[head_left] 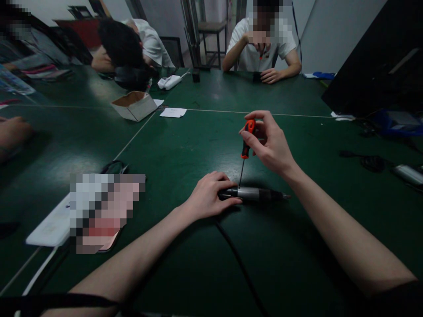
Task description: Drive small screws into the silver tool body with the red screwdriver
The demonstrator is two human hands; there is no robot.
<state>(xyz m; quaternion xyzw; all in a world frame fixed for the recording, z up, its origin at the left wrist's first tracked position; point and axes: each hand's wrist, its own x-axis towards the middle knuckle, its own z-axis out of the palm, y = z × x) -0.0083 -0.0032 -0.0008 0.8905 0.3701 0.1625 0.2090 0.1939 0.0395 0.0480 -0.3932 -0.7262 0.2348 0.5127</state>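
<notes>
A black and silver pen-shaped tool (pixel 249 193) lies on the green table (pixel 205 145), its tip pointing right. My left hand (pixel 211 196) is closed round its left end, thumb and fingers on either side. Above it, my right hand (pixel 272 143) grips the handle of a red and black screwdriver (pixel 247 136). The screwdriver stands nearly upright, and its shaft comes down to the tool's body beside my left fingertips. Whether the tip sits in a screw is too small to tell. A black cable (pixel 236 255) runs toward the front edge below my left hand.
Phones (pixel 49 224) with a white cable lie at left. A small open box (pixel 134 105) and paper (pixel 173 112) are farther back. Across the table sit two people, one with the head down. Another person's hand (pixel 13 134) is at far left. Cables (pixel 373 162) lie at right.
</notes>
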